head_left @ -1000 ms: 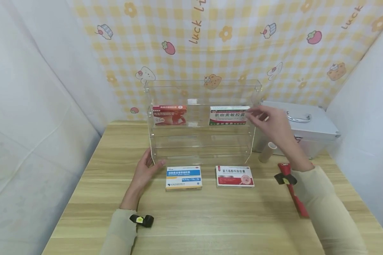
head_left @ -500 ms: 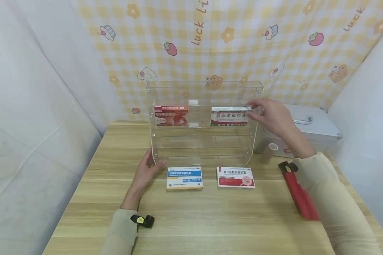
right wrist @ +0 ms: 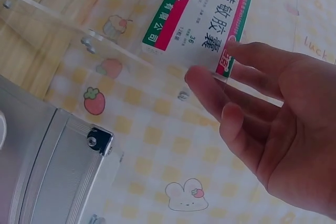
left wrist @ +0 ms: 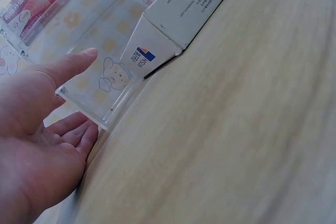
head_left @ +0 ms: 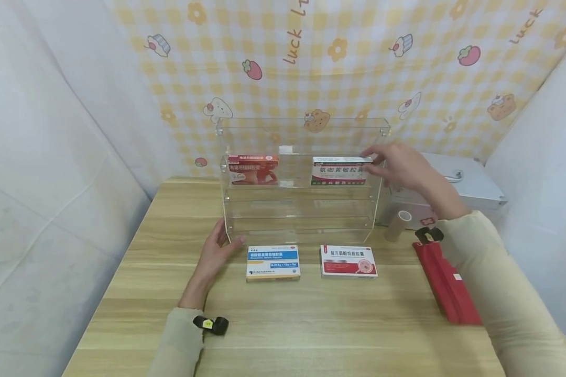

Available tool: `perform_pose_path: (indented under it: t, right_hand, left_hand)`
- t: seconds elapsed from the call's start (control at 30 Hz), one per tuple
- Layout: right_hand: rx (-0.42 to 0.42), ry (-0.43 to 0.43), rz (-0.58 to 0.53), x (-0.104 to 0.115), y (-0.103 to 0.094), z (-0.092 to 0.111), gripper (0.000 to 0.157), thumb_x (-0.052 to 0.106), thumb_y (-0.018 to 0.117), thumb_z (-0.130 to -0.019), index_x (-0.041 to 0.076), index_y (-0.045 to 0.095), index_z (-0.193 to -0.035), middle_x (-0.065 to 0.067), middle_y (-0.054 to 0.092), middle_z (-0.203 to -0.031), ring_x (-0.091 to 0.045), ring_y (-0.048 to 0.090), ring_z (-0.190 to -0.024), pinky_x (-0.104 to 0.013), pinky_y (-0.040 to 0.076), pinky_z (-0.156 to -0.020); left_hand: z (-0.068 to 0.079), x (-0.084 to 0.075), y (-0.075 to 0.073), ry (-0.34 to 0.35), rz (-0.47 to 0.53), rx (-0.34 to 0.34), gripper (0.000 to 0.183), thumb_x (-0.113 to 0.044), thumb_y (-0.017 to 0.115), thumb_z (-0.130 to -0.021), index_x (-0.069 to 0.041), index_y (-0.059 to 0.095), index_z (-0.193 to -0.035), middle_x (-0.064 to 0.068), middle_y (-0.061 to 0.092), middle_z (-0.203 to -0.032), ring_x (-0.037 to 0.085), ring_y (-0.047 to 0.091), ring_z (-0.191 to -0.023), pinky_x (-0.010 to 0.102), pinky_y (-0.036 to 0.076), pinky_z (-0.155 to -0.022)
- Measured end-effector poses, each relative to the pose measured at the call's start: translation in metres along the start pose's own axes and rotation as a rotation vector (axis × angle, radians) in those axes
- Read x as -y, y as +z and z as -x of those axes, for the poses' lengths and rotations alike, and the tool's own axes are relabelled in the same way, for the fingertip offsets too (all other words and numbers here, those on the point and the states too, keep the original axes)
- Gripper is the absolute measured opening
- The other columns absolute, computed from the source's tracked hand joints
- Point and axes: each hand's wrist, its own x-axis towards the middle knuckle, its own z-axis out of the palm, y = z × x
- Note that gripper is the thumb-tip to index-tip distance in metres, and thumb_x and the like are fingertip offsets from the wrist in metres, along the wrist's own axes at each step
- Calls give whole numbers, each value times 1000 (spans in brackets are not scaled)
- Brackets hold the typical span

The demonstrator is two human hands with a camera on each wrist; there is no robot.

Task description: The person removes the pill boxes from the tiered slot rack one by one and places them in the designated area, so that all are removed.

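A clear acrylic display rack (head_left: 330, 209) stands on the table. On its upper shelf sit a red medicine box (head_left: 253, 170) at left and a white, green and red medicine box (head_left: 338, 173) at right. My right hand (head_left: 401, 165) pinches the right end of the latter; in the right wrist view its fingertips (right wrist: 237, 51) meet the box's corner. My left hand (head_left: 213, 254) grips the rack's lower left side, with the thumb (left wrist: 79, 64) stretched out in front and the other fingers curled at the side panel. Blue-and-white (head_left: 272, 263) and red-and-white (head_left: 348, 261) medicine boxes lie in front of the rack.
A silver metal case (head_left: 467, 180) with a handle stands at the back right. Beside it is a small beige cylinder (head_left: 398, 225). A red pouch (head_left: 445, 285) lies at right, partly under my right sleeve. A yellow checked curtain (head_left: 283, 94) hangs behind the rack.
My right hand has shifted slightly up, and its forearm has swung right, uncovering more of the red pouch. The boxes keep their places, and my left hand holds still.
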Motion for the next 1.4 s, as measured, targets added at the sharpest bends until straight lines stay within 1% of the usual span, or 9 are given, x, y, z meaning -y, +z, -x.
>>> perform_pose_path:
  t: [0.13,0.2,0.37,0.53,0.67,0.93,1.17,1.27,1.4]
  right_hand:
    - [26,-5,-88,-3,-3,-3,35,12,68,-93,6,61,-127,-23,70,-105,-28,66,-55,-39,54,-43]
    - [26,-3,-107,-3,-4,-4,33,11,68,-93,5,62,-125,-23,70,-103,-27,66,-55,-42,54,-44]
    - [26,15,-123,-4,-5,-4,30,10,67,-94,4,64,-123,-21,71,-101,-22,65,-54,-41,55,-45]
    - [18,37,-146,-4,-7,-3,30,9,68,-93,3,65,-122,-21,71,-100,-21,66,-55,-37,53,-45]
    - [4,58,-162,-5,-7,-3,29,8,68,-92,4,66,-121,-21,71,-100,-21,68,-56,-39,54,-46]
    - [-52,71,-184,-6,-7,-1,26,10,70,-92,7,69,-118,-18,72,-98,-22,68,-58,-37,55,-50]
    - [-119,64,-188,-6,-13,-2,26,12,70,-92,8,70,-117,-20,72,-98,-24,69,-58,-34,55,-47]
    - [-141,65,-185,-5,-17,-2,26,14,70,-92,7,70,-117,-20,72,-98,-22,68,-57,-34,55,-48]
    - [-174,58,-172,-2,-24,-2,27,18,70,-93,7,69,-118,-19,72,-99,-21,68,-56,-32,56,-48]
  left_hand:
    - [-1,0,0,19,1,3,83,-32,76,-87,-30,28,-154,2,27,-159,26,29,-142,45,24,-116]
    - [-1,0,-1,24,0,9,83,-32,75,-88,-29,27,-155,3,27,-159,27,28,-142,46,24,-116]
    - [-1,1,-1,21,-7,18,82,-32,74,-89,-30,25,-155,3,28,-158,28,29,-142,50,26,-114]
    - [0,1,-1,20,-12,11,81,-32,75,-88,-31,28,-154,3,30,-157,27,31,-141,49,29,-113]
    - [0,2,0,20,-17,4,80,-31,76,-88,-33,30,-153,1,32,-156,25,33,-140,47,29,-113]
    - [-1,3,1,11,-21,-1,80,-30,75,-88,-33,29,-153,-1,31,-157,22,32,-140,45,28,-114]
    - [-2,3,1,13,-24,0,79,-31,75,-88,-33,29,-153,-1,30,-157,22,32,-141,45,27,-115]
    - [0,-1,0,5,-15,12,81,-29,75,-89,-30,28,-154,1,30,-157,24,31,-141,46,26,-115]
    - [5,-15,0,1,10,27,81,-23,74,-90,-22,27,-156,7,28,-158,28,29,-142,49,24,-115]
